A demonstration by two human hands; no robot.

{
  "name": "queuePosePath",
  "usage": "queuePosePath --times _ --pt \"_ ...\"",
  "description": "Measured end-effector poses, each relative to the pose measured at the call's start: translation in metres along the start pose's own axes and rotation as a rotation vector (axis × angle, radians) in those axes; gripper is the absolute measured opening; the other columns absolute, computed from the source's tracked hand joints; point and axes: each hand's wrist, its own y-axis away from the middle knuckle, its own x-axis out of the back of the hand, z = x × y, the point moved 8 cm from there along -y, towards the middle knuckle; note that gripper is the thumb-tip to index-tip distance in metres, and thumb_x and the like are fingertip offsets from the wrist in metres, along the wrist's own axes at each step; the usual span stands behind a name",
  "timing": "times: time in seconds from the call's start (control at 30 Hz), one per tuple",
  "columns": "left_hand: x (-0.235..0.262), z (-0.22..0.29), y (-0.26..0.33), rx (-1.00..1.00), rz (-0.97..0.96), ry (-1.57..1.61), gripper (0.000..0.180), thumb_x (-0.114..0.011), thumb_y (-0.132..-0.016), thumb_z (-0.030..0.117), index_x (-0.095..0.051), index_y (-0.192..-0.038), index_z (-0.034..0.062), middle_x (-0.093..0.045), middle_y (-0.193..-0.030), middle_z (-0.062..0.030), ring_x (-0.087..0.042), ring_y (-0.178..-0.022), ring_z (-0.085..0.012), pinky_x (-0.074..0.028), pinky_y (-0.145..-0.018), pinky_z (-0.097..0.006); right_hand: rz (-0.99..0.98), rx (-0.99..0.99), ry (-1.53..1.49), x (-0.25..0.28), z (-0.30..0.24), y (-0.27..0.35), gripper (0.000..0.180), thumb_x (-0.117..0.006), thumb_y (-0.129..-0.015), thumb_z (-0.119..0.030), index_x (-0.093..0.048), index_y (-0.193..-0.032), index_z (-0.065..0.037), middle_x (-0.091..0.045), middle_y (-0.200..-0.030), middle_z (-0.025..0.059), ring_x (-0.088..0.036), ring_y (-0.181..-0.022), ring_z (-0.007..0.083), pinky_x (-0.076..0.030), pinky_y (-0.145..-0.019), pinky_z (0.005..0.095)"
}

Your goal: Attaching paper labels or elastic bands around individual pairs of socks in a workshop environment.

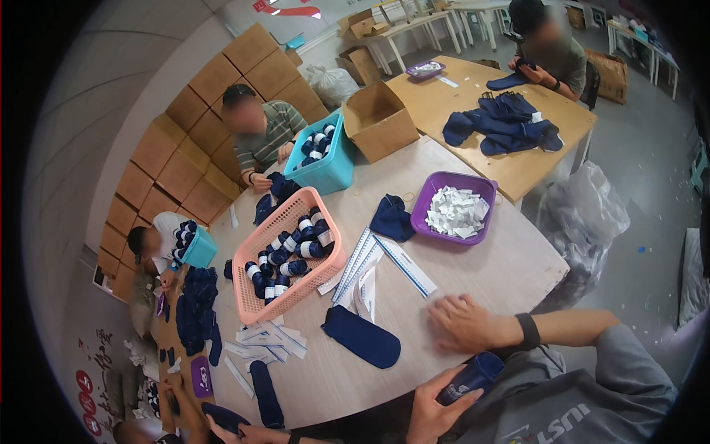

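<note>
The left hand [436, 405] has its thumb and fingers curled around a dark blue roll [475, 376], which sits snug between them by the grey shirt [584, 392], while the blurry right hand [466, 323] stretches loose fingers over the table [429, 259].

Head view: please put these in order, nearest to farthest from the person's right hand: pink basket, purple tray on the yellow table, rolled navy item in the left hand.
1. Rolled navy item: in the left hand, just below the right hand in the picture.
2. Pink basket: to the left.
3. Purple tray: farthest ahead, on the yellow table.
</note>
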Motion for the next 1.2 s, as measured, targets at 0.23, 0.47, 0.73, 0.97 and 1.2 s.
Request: queuePosePath --times 0.23,0.47,0.73,0.97,1.2 --pt "-0.005 0.002 0.005 0.046 -0.037 -0.007 0.043 -0.083 -0.082 0.011 -0.07 -0.119 -0.0062 -0.074 -0.098 -0.0095 -0.064 -0.087 -0.0117 -0.053 -0.082 -0.027 0.312 -0.037 0.097 0.017 0.026 -0.028 0.08 -0.067 -0.091 -0.052 -0.047 -0.147 0.002 -0.045 -0.148 0.0286 -0.044 -0.138 0.0383 -0.037 -0.105 0.0532" --pt "-0.002 0.002 0.006 0.064 -0.035 0.016 0.045 -0.084 -0.082 0.014 -0.069 -0.119 -0.0072 -0.074 -0.1 -0.0104 -0.065 -0.088 -0.0125 -0.053 -0.083 -0.028 0.199 0.084 0.196 0.019 -0.009 -0.008 0.08 -0.071 -0.086 -0.052 -0.054 -0.138 0.006 -0.05 -0.142 0.0285 -0.047 -0.133 0.0365 -0.04 -0.102 0.0489" --pt "-0.006 -0.005 0.009 0.07 -0.075 -0.02 0.049 -0.086 -0.082 0.018 -0.068 -0.12 -0.0082 -0.074 -0.101 -0.0128 -0.067 -0.09 -0.0148 -0.054 -0.085 -0.03 0.19 -0.101 0.139 0.015 0.005 -0.016 0.079 -0.07 -0.086 -0.052 -0.054 -0.138 0.006 -0.053 -0.138 0.0234 -0.05 -0.127 0.0316 -0.041 -0.1 0.0438" --pt "-0.001 -0.007 0.012 0.049 -0.038 -0.043 0.052 -0.087 -0.081 0.018 -0.067 -0.12 -0.0095 -0.074 -0.102 -0.0138 -0.067 -0.091 -0.0151 -0.054 -0.086 -0.031 0.142 0.173 0.344 0.015 -0.031 0.032 0.079 -0.063 -0.091 -0.046 -0.045 -0.147 0.007 -0.046 -0.146 0.0256 -0.045 -0.133 0.0331 -0.04 -0.104 0.0459" --pt "0.0 -0.008 0.015 0.123 0.0 0.027 0.05 -0.086 -0.081 0.015 -0.068 -0.12 -0.0092 -0.073 -0.102 -0.011 -0.066 -0.09 -0.0141 -0.054 -0.084 -0.03 0.059 0.255 0.425 0.014 -0.054 0.074 0.067 -0.059 -0.09 -0.027 -0.044 -0.145 0.009 -0.048 -0.144 0.0274 -0.048 -0.129 0.034 -0.043 -0.102 0.043"
